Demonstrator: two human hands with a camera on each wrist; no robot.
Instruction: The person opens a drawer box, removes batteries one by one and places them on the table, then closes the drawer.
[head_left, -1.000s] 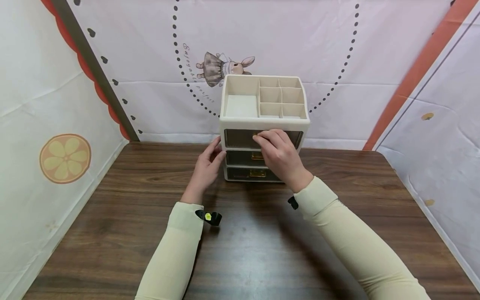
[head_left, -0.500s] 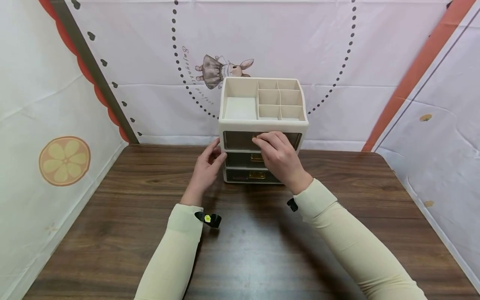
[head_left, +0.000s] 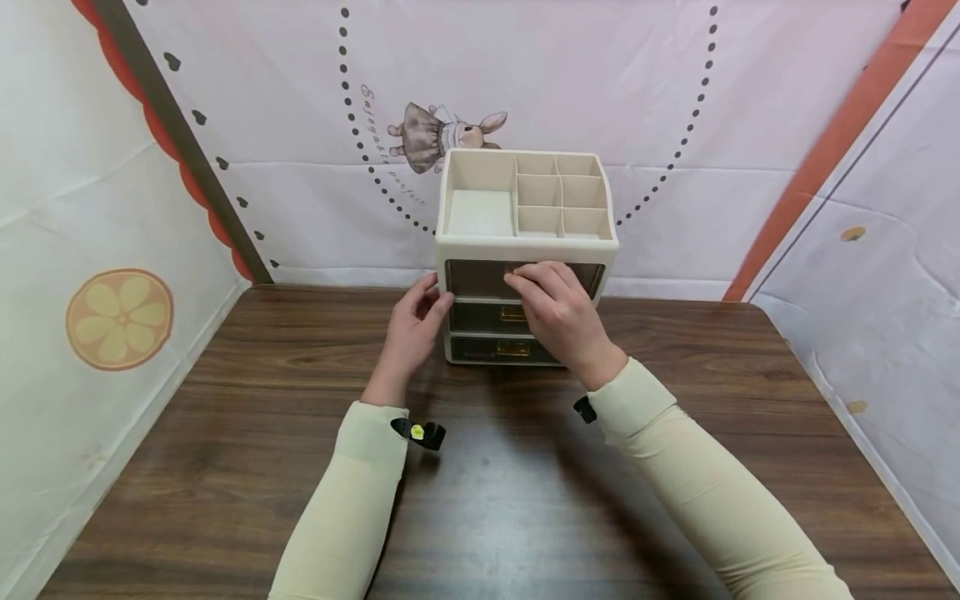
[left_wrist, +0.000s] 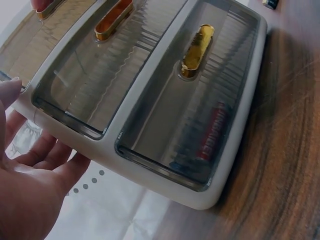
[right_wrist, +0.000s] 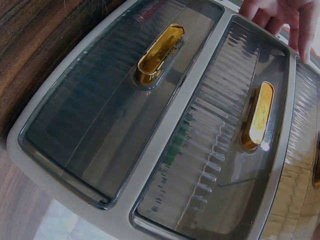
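A cream desktop organizer (head_left: pixel 528 247) with smoky clear drawers stands at the back of the table. At its upper drawer (head_left: pixel 476 277), my right hand (head_left: pixel 558 312) pinches the handle, which the fingers mostly hide in the head view. The drawer looks shut. My left hand (head_left: pixel 412 333) rests against the organizer's left side, thumb at the front edge and fingers along the side. The left wrist view shows these fingers (left_wrist: pixel 47 155) and the gold handle (left_wrist: pixel 197 50) of the bottom drawer. A red lettered item (left_wrist: pixel 212 131) lies inside that drawer.
Open compartments (head_left: pixel 562 192) form the organizer's top. Behind the middle drawer's front shows something green (right_wrist: pixel 176 146), its kind unclear. The wooden table (head_left: pixel 480 500) reaches back to a printed cloth wall (head_left: pixel 285 125), with more cloth at both sides.
Both hands stay in nearly the same places, with the right still at the upper drawer's handle. The whole head view shifts slightly; the drawers show no visible movement.
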